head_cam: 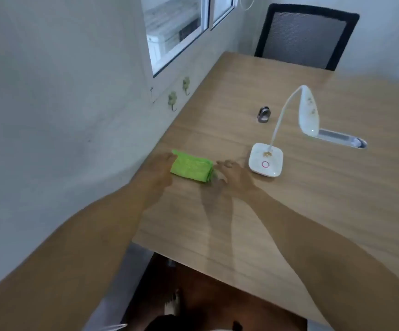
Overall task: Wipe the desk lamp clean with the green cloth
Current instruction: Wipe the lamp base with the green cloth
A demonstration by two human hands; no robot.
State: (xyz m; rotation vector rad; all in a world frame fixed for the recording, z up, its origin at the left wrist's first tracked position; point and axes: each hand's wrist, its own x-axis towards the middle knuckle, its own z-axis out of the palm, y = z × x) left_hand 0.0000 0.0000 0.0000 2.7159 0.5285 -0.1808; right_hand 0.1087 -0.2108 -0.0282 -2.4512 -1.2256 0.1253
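Both bare forearms reach out over the wooden desk (241, 223). The left hand (160, 170) and right hand (235, 175) sit at either end of the folded green cloth (191, 167), fingers loosely spread, touching its edges; whether either has actually gripped it I cannot tell. Just beyond to the right stands the white desk lamp (266, 162), untouched. This looks like the pick-up step; next comes lifting the cloth and carrying it to the lamp

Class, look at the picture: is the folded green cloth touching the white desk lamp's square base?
No: the folded green cloth lies on the wooden desk apart from the white desk lamp, with the right hand between them.
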